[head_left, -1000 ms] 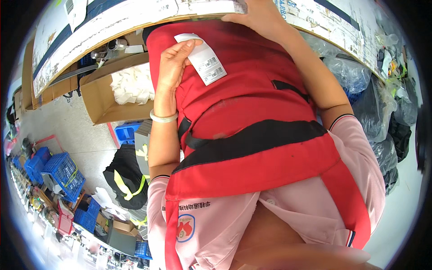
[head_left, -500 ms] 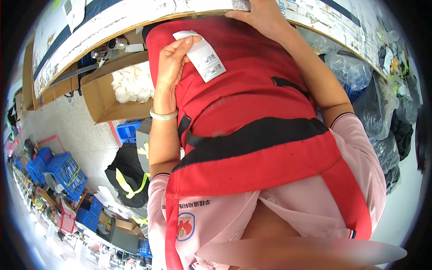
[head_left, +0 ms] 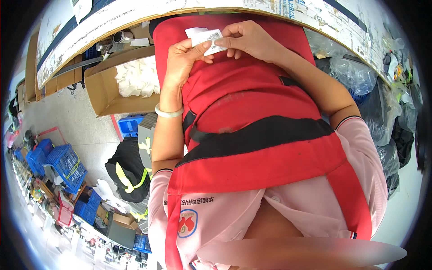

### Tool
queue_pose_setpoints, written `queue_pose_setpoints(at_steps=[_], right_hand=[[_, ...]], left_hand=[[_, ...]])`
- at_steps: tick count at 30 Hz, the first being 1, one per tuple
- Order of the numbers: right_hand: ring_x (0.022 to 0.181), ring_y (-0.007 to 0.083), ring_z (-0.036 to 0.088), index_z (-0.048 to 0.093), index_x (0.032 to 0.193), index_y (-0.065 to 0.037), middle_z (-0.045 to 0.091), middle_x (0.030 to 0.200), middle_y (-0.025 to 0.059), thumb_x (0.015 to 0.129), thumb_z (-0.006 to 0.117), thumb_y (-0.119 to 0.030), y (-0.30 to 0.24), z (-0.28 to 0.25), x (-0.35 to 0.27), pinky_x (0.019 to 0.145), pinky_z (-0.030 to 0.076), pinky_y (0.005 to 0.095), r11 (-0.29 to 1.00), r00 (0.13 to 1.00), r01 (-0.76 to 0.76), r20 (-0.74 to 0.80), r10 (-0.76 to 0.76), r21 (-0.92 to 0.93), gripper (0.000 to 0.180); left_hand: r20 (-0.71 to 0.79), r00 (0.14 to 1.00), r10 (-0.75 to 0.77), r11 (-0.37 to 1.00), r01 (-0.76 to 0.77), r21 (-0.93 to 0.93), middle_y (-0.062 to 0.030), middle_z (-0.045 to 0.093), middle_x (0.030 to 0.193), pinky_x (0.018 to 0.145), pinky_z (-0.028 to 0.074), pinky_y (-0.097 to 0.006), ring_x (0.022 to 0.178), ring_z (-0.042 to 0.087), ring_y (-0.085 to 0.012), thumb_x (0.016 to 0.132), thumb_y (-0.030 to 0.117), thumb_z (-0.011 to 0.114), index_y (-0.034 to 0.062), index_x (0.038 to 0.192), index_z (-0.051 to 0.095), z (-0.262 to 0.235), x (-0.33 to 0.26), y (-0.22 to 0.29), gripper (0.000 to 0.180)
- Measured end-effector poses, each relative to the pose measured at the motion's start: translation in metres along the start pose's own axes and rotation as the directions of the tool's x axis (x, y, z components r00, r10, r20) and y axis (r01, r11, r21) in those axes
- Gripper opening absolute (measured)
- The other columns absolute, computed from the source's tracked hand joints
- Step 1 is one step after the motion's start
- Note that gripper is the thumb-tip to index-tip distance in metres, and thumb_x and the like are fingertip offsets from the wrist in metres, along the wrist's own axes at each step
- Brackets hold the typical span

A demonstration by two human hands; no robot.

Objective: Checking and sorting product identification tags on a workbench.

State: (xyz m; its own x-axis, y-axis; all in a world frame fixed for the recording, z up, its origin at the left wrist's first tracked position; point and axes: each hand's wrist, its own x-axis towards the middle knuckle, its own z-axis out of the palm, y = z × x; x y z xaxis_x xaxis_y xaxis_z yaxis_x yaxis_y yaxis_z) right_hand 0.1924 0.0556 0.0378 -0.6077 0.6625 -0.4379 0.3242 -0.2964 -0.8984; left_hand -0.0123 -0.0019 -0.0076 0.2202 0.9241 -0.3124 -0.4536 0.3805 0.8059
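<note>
Above my lap, covered by a red apron (head_left: 252, 76), both hands meet at a white barcode label strip (head_left: 208, 37). My left hand (head_left: 182, 60), with a pale bangle at its wrist, pinches the strip between thumb and fingers. At the strip's right end, the thumb and fingers of my right hand (head_left: 252, 41) close on it. The strip looks folded over, with one plain white end sticking up behind the printed part. Fingers hide part of it.
A worn white-topped table (head_left: 180, 15) crosses in front of me. Left of my lap, an open cardboard box (head_left: 103, 92) holds white paper pieces. Blue crates (head_left: 65, 166) and a black bag-like item (head_left: 128, 168) stand further left. Clear plastic bags (head_left: 353, 74) lie on the right.
My right hand has left the table edge and come down to grip the label strip. The strip, which hung open from my left hand, is now raised and folded over.
</note>
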Motion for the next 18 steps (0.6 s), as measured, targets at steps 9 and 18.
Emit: queue_pose_setpoints(at_steps=[9, 18], right_hand=[[0.077, 0.0051, 0.054, 0.065, 0.097, -0.001, 0.061, 0.084, 0.0000, 0.091, 0.061, -0.013, -0.001, -0.008, 0.005, 0.070, 0.044, 0.0200, 0.927, 0.923, 0.320, -0.158, -0.352, -0.196, 0.014], [0.078, 0.0072, 0.055, 0.064, 0.093, -0.001, 0.062, 0.084, 0.0006, 0.089, 0.062, -0.011, -0.002, -0.019, 0.006, 0.071, 0.046, 0.0220, 0.885, 0.919, 0.316, -0.120, -0.374, -0.344, 0.011]], left_hand=[[-0.121, 0.993, 0.010, 0.985, 0.011, 0.172, -0.0052, 0.067, 0.076, 0.052, 0.048, -0.021, 0.057, 0.058, -0.0076, 0.084, 0.009, 0.070, -0.0014, 0.092, 0.070, 0.008, 0.003, 0.001, 0.013], [-0.108, 0.994, -0.014, 0.959, 0.044, 0.281, -0.0034, 0.065, 0.069, 0.049, 0.047, -0.020, 0.054, 0.056, -0.0070, 0.086, 0.012, 0.070, -0.0002, 0.088, 0.070, 0.005, 0.005, -0.002, 0.013]])
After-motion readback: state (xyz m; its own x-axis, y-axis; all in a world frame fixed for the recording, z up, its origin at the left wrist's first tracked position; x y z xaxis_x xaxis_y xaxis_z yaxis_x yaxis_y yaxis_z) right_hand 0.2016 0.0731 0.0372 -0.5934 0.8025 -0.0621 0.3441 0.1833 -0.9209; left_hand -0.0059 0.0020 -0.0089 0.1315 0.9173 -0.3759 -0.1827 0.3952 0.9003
